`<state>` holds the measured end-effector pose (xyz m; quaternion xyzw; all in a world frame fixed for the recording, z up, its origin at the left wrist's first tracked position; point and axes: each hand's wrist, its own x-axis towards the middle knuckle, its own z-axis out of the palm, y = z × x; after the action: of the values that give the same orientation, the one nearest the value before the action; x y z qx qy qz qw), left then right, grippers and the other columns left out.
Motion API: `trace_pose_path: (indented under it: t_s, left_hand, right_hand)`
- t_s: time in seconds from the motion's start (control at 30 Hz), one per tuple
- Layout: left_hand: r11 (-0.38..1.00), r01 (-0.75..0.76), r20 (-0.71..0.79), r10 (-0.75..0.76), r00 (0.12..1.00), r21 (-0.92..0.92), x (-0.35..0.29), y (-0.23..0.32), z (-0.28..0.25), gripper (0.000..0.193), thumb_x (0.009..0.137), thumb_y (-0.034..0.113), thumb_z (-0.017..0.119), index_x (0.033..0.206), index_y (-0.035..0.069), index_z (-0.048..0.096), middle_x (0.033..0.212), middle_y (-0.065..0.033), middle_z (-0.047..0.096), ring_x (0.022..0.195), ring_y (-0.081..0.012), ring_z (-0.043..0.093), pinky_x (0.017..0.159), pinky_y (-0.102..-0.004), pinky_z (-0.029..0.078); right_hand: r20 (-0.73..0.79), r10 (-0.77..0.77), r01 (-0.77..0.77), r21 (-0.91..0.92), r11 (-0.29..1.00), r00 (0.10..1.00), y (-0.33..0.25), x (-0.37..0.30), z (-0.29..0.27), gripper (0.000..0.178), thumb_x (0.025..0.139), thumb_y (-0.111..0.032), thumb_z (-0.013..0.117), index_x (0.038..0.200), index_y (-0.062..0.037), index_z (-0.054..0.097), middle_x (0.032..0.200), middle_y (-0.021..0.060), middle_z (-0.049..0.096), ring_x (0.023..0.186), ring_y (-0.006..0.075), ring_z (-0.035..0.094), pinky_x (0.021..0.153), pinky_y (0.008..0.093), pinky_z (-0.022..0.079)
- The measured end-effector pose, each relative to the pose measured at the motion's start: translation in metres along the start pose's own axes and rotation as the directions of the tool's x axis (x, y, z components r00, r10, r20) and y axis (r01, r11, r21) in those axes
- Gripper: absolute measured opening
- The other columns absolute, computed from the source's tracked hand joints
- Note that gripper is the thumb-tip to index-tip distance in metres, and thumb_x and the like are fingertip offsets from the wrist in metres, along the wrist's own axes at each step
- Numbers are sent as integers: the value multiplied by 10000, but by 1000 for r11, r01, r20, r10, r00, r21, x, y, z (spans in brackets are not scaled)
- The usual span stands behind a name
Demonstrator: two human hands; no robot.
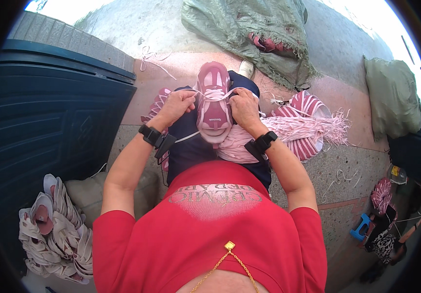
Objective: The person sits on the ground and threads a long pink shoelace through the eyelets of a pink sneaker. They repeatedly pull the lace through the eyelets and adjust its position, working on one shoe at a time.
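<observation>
Pink shoe (214, 100) between left hand (175, 105) and right hand (243, 107), laces pinched.

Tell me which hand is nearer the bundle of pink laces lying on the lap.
Right. The right hand works a lace beside the shoe, just above the bundle of pink laces. The left hand is across the shoe, farther away.

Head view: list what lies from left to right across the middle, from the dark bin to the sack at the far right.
Dark blue bin → left hand → pink shoe held on the lap → right hand → bundle of pink laces → green sack.
</observation>
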<state>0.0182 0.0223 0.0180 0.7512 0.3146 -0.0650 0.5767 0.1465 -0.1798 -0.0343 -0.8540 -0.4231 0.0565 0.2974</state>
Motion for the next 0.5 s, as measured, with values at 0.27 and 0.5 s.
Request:
trace_pose_path:
  t_s: [0.27, 0.5]
  left_hand:
    - [913, -176, -84, 221, 972, 369, -5, -27, 7, 251, 896, 218, 554, 983, 11, 667, 680, -93, 630, 635, -197, 600, 622, -319, 473]
    - [639, -305, -7, 438, 899, 706, 3, -27, 21, 188, 861, 181, 539, 808, 30, 638, 802, -169, 620, 824, -368, 584, 746, -446, 465]
  right_hand:
    - [-56, 39, -41, -35, 999, 998, -2, 0, 7, 178, 794, -156, 531, 793, -38, 664, 1145, 92, 591, 1148, 246, 473, 884, 440, 350]
    - [-69, 55, -59, -46, 997, 996, -1, 3, 10, 177, 786, -149, 536, 793, -25, 662, 1143, 98, 595, 1131, 263, 475, 867, 449, 351]
